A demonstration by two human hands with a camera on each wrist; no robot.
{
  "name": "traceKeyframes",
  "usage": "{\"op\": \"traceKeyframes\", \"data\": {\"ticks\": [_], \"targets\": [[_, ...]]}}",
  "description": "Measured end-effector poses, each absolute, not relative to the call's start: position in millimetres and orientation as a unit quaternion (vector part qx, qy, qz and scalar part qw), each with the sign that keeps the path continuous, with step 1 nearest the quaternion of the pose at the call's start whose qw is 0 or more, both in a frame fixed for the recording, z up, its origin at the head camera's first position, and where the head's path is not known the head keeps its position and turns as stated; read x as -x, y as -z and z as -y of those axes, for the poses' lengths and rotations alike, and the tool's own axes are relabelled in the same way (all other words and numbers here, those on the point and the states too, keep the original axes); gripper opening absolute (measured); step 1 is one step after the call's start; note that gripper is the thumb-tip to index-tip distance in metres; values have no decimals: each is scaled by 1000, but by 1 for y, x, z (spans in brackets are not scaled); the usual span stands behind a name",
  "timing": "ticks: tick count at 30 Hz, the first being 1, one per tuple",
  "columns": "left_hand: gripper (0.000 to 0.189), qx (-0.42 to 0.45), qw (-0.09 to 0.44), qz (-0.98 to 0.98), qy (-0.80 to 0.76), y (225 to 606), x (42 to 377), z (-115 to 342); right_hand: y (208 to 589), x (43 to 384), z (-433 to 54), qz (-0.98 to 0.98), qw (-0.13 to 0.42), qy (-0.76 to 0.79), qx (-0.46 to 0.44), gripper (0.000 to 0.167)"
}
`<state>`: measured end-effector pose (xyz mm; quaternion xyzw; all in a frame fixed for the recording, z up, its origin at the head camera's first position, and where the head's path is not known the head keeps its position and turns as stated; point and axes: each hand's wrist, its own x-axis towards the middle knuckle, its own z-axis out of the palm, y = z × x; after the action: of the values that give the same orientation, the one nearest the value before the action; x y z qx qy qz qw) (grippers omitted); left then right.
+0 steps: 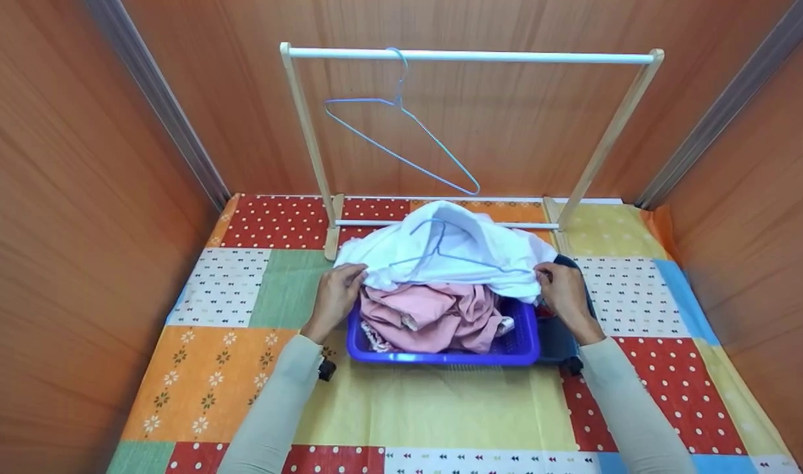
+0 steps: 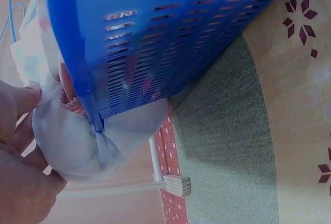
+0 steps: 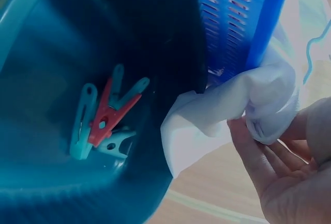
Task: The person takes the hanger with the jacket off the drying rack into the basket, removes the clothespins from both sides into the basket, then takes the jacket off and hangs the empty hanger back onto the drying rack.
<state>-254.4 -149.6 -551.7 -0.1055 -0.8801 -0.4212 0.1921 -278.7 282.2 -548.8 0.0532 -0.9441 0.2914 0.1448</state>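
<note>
A white garment (image 1: 507, 243) lies spread over the back of a purple basket (image 1: 441, 359), above a crumpled pink garment (image 1: 421, 306). A thin blue wire hanger (image 1: 439, 249) rests on the white cloth, its hook pointing toward the rack. My left hand (image 1: 339, 293) pinches the white garment at its left side, and my right hand (image 1: 564, 293) pinches it at the right. In the left wrist view, thumb and fingers hold bunched white cloth (image 2: 67, 136) beside the basket wall. The right wrist view shows a fold of white cloth (image 3: 269, 102) between thumb and fingers.
Behind the basket stands a clothes rack (image 1: 474, 55) with another wire hanger (image 1: 434, 138) on its bar. To the basket's right sits a dark teal tub (image 3: 41, 131) holding several red and teal clothespins (image 3: 103, 123). Wooden panels (image 1: 59, 197) enclose the patchwork tablecloth (image 1: 441, 408).
</note>
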Motion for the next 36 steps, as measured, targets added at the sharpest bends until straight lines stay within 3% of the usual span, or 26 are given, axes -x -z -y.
{"op": "traceKeyframes", "data": {"ticks": [14, 24, 36], "targets": [[16, 112, 195, 878, 422, 553, 253, 149, 553, 278, -283, 961, 116, -243, -69, 17], [17, 120, 197, 879, 418, 552, 253, 150, 557, 277, -284, 966, 162, -179, -90, 13], [17, 120, 192, 876, 426, 552, 253, 151, 540, 274, -286, 966, 130, -207, -89, 15]]}}
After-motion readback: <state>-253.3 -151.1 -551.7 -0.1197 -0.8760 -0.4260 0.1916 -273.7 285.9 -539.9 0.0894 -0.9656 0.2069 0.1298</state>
